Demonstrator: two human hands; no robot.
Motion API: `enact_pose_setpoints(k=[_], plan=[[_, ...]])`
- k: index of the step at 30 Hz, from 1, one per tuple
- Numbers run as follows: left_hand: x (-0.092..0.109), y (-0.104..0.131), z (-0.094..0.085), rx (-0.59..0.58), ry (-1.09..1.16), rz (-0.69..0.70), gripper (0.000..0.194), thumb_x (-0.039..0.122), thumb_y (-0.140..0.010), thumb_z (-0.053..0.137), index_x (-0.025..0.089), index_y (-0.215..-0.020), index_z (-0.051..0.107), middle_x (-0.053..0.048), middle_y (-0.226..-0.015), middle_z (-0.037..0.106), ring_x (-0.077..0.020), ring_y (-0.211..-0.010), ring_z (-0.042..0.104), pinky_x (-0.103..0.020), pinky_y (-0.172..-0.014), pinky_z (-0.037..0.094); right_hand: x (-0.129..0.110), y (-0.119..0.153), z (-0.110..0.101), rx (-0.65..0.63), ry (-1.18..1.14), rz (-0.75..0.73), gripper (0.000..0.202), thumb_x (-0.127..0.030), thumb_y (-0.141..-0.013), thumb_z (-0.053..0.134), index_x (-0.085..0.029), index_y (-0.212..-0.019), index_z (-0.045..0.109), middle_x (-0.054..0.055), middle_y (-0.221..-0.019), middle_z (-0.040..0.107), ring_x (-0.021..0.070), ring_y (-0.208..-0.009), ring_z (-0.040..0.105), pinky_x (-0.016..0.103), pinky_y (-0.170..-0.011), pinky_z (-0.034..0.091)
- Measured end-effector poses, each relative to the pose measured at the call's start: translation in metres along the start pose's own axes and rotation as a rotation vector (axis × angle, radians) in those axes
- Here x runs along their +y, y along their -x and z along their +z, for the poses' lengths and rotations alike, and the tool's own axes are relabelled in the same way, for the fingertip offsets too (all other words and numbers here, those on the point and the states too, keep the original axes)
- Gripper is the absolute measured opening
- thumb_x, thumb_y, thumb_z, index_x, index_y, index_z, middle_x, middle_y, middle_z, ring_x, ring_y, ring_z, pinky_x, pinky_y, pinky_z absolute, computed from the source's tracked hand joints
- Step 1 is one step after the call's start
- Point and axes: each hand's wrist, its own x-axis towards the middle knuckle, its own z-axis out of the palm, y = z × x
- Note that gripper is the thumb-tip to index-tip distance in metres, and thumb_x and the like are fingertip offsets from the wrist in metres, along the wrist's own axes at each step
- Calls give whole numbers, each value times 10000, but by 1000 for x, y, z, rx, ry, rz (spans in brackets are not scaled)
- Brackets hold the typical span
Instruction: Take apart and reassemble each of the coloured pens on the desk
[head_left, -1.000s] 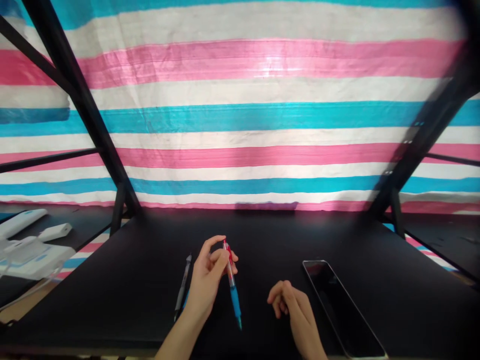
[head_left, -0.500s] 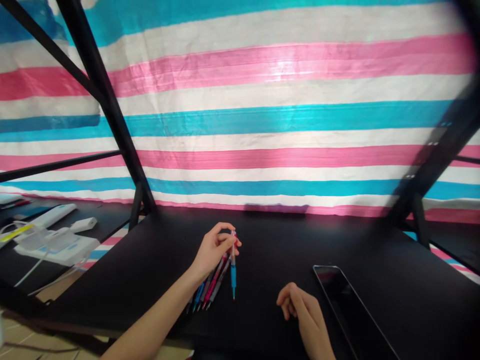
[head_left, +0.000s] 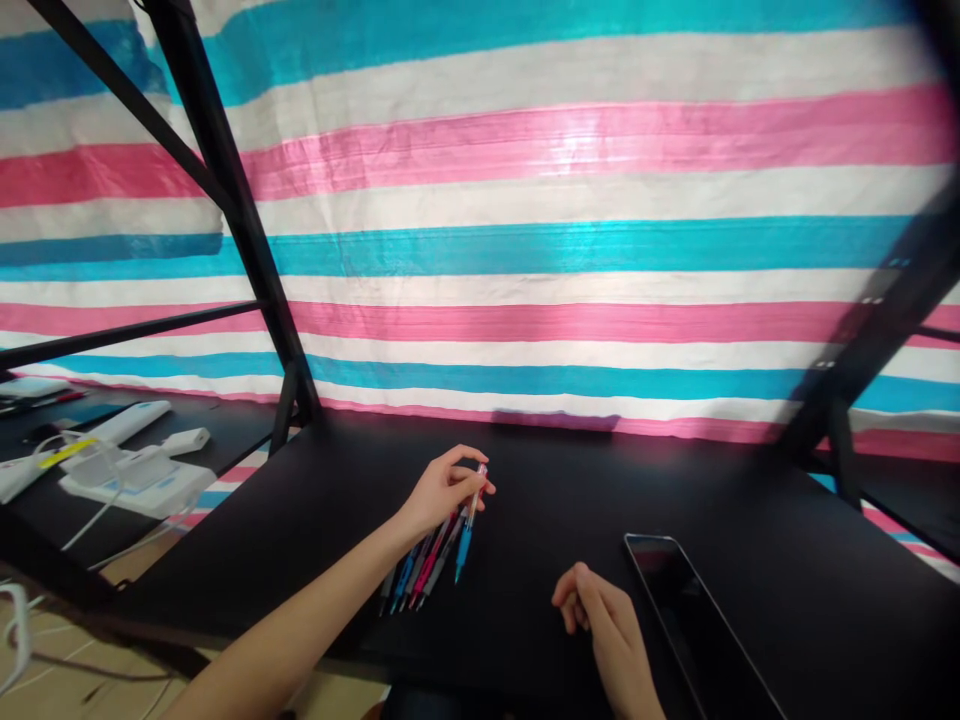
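Note:
Between the thumb and fingers of my left hand (head_left: pixel 448 490) is the upper end of a pen with a clear barrel and a light blue grip (head_left: pixel 464 547). It slants, tip toward me, just right of a row of several pens (head_left: pixel 420 570) in blue, pink and grey lying side by side on the black table (head_left: pixel 540 500). My left hand and wrist hide the far ends of that row. My right hand (head_left: pixel 600 615) rests on the table with its fingers curled in; whether anything is inside them is hidden. A dark-screened phone (head_left: pixel 697 620) lies beside it.
At the left, a second black table carries white power strips (head_left: pixel 142 485), a charger (head_left: pixel 186 441) and cables. Black metal frame posts (head_left: pixel 247 230) rise on both sides. A striped plastic sheet (head_left: pixel 570 240) hangs behind the table.
The blue pen has tilted, its tip swinging left toward the row of pens. My left hand keeps its pinch on it. My right hand and the phone stay put; the view has shifted slightly.

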Motion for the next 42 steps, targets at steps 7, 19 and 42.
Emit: enact_pose_setpoints(k=[7, 19, 42], plan=[[12, -5, 2, -21, -40, 9, 406, 459, -819, 735, 187, -1079, 581, -91, -820, 774, -183, -595, 705, -270, -555, 513, -6, -1, 0, -15, 7, -1, 631, -663, -969, 439, -175, -649, 680, -7, -512, 478, 160, -530, 451, 287, -554, 349], [-29, -4, 8, -38, -480, 79, 292, 392, -815, 704, 196, -1029, 675, -65, -911, 723, -192, -668, 684, -335, -678, 541, -3, -2, -3, -28, -21, 0, 629, -655, -969, 451, -166, -652, 688, -10, -503, 485, 152, -518, 453, 281, -546, 338], [-20, 75, -46, -441, -1093, 187, 777, 626, -818, 683, 417, -1516, 412, -73, -1663, 268, -456, -1513, 165, -710, -1164, 106, -14, -2, -2, -73, 76, -17, 580, -620, -980, 455, -177, -665, 658, -11, -536, 497, 152, -535, 480, 270, -550, 384]])
